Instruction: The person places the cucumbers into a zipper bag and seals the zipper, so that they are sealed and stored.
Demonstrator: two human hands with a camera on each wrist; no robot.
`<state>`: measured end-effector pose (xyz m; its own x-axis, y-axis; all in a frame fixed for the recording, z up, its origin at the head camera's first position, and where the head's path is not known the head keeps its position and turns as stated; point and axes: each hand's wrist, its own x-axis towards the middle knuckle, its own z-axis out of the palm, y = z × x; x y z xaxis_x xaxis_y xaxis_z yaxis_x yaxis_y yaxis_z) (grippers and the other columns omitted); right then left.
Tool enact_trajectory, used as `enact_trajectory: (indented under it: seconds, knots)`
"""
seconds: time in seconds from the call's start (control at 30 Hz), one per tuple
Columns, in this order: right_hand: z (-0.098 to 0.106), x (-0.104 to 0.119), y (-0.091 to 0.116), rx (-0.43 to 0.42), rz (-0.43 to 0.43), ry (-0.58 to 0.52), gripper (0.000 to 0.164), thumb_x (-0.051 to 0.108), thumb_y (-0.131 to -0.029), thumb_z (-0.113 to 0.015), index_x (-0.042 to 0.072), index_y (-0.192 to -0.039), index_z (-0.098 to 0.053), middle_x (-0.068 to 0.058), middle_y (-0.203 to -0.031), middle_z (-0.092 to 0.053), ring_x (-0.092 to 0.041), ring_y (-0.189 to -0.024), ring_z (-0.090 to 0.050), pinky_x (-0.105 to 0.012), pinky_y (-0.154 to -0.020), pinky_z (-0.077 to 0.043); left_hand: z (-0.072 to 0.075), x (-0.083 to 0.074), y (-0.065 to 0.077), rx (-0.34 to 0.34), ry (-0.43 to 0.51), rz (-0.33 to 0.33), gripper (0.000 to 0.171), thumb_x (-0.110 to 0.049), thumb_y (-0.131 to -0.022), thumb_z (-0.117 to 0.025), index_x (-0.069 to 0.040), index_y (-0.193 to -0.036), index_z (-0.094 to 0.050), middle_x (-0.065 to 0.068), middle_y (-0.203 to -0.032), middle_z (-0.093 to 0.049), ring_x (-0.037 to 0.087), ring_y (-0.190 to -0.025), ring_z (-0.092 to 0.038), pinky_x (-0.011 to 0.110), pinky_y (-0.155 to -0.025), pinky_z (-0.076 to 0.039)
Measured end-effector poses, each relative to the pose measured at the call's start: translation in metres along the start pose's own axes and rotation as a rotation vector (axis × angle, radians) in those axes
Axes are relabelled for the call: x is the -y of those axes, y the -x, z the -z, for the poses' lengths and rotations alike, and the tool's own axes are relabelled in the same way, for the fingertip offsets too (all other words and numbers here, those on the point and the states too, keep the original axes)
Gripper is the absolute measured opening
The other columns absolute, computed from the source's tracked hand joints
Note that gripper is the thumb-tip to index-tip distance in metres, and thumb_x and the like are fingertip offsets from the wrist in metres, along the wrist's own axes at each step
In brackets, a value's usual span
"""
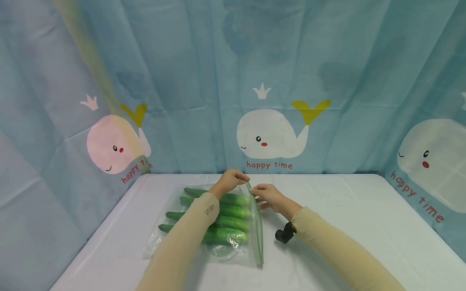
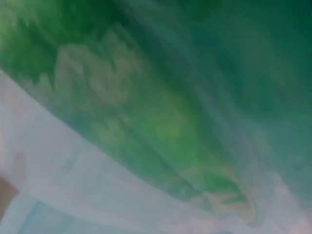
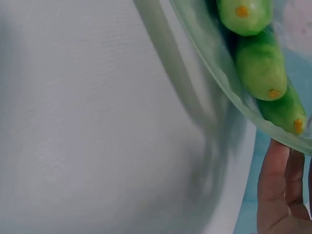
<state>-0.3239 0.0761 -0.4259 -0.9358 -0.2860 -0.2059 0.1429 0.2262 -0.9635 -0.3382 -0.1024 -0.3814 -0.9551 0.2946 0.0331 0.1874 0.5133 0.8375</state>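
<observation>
A clear zip bag [image 1: 256, 226] with a green zip edge lies on its side, its mouth facing right. Inside it several cucumbers [image 1: 225, 234] lie side by side, their paler ends toward the mouth. At the far corner of the zip edge my left hand [image 1: 230, 180] pinches the bag. Just to the right, my right hand [image 1: 271, 197] holds the same edge between thumb and fingers. In the right wrist view the fingers [image 3: 274, 183] meet the curved zip edge, with cucumber ends behind it. A blurred cucumber [image 2: 146, 112] fills much of the left wrist view.
The bag rests on a white-covered table [image 1: 346, 210]. A blue curtain [image 1: 189, 137] printed with whales hangs behind and along the sides. A small black camera [image 1: 285, 233] is strapped at the right wrist. A round, pale outline [image 1: 221, 251] shows through the bag's near side.
</observation>
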Motion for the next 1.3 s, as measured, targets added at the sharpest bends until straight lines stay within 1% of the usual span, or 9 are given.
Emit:
enact_trajectory:
  seconds: [0.27,0.4,0.53,0.6,0.77,0.9,1.0,1.17,1.3]
  knots:
    - [0.002,-0.003,0.013,-0.003,-0.030,-0.033,0.020,0.017,-0.099,-0.057,0.000,-0.100,-0.066,-0.008,-0.095,-0.065,-0.020,-0.083,-0.062,-0.035,-0.063,-0.054,-0.005,-0.003,-0.003,-0.111,-0.062,0.053,0.019,-0.004,-0.094,-0.061,-0.005,-0.109,-0.074,0.009,-0.113,-0.067,0.030,-0.113,-0.058,0.044,-0.093,-0.049]
    - [0.000,-0.005,0.018,0.002,-0.029,-0.047,0.018,0.015,-0.099,-0.057,0.000,-0.095,-0.067,-0.008,-0.093,-0.065,-0.020,-0.081,-0.061,-0.033,-0.061,-0.053,-0.003,-0.003,-0.004,-0.148,-0.075,0.051,0.019,-0.003,-0.094,-0.061,-0.005,-0.108,-0.074,0.009,-0.110,-0.068,0.031,-0.110,-0.059,0.043,-0.090,-0.050]
    - [-0.002,-0.008,0.023,0.012,-0.031,-0.064,0.017,0.013,-0.098,-0.057,-0.001,-0.093,-0.066,-0.008,-0.093,-0.065,-0.019,-0.080,-0.061,-0.033,-0.061,-0.053,-0.002,-0.004,-0.002,-0.185,-0.071,0.065,0.020,-0.002,-0.094,-0.060,-0.005,-0.108,-0.074,0.010,-0.110,-0.069,0.031,-0.110,-0.059,0.045,-0.093,-0.049]
    - [-0.004,-0.009,0.025,0.013,-0.033,-0.067,0.017,0.012,-0.098,-0.056,-0.001,-0.094,-0.066,-0.008,-0.093,-0.065,-0.019,-0.079,-0.061,-0.033,-0.062,-0.054,-0.002,-0.005,-0.001,-0.196,-0.077,0.076,0.020,-0.003,-0.094,-0.060,-0.006,-0.107,-0.075,0.009,-0.110,-0.069,0.030,-0.111,-0.059,0.045,-0.094,-0.049]
    - [-0.006,-0.012,0.030,0.011,-0.034,-0.071,0.018,0.012,-0.098,-0.057,-0.003,-0.096,-0.066,-0.009,-0.093,-0.066,-0.018,-0.078,-0.062,-0.033,-0.062,-0.055,-0.004,-0.005,0.003,-0.225,-0.137,0.077,0.020,-0.005,-0.095,-0.060,-0.010,-0.106,-0.076,0.008,-0.112,-0.069,0.030,-0.110,-0.059,0.043,-0.087,-0.050]
    - [-0.007,-0.012,0.035,0.005,-0.030,-0.067,0.019,0.012,-0.098,-0.057,-0.004,-0.097,-0.065,-0.009,-0.093,-0.065,-0.019,-0.077,-0.063,-0.033,-0.062,-0.055,-0.005,-0.007,0.003,-0.243,-0.172,0.076,0.020,-0.008,-0.095,-0.060,-0.011,-0.105,-0.077,0.006,-0.114,-0.068,0.030,-0.109,-0.059,0.045,-0.088,-0.050]
    - [-0.007,-0.011,0.039,0.002,-0.029,-0.052,0.019,0.012,-0.098,-0.057,-0.005,-0.097,-0.065,-0.010,-0.093,-0.065,-0.019,-0.076,-0.063,-0.033,-0.062,-0.055,-0.005,-0.008,0.002,-0.251,-0.202,0.072,0.020,-0.008,-0.095,-0.059,-0.012,-0.105,-0.077,0.005,-0.112,-0.069,0.029,-0.110,-0.059,0.047,-0.097,-0.045]
    - [-0.009,-0.012,0.043,-0.004,-0.035,-0.041,0.018,0.011,-0.098,-0.057,-0.005,-0.095,-0.066,-0.010,-0.091,-0.067,-0.018,-0.075,-0.063,-0.034,-0.063,-0.055,-0.003,-0.008,0.002,-0.262,-0.202,0.073,0.021,-0.008,-0.095,-0.058,-0.013,-0.104,-0.077,0.004,-0.109,-0.071,0.028,-0.113,-0.058,0.047,-0.104,-0.040]
    - [-0.010,-0.014,0.045,-0.005,-0.037,-0.043,0.018,0.010,-0.098,-0.057,-0.005,-0.095,-0.066,-0.010,-0.089,-0.067,-0.019,-0.075,-0.064,-0.033,-0.064,-0.055,-0.003,-0.008,0.002,-0.263,-0.181,0.081,0.024,-0.005,-0.096,-0.055,-0.013,-0.103,-0.077,0.003,-0.106,-0.071,0.028,-0.110,-0.059,0.044,-0.096,-0.046]
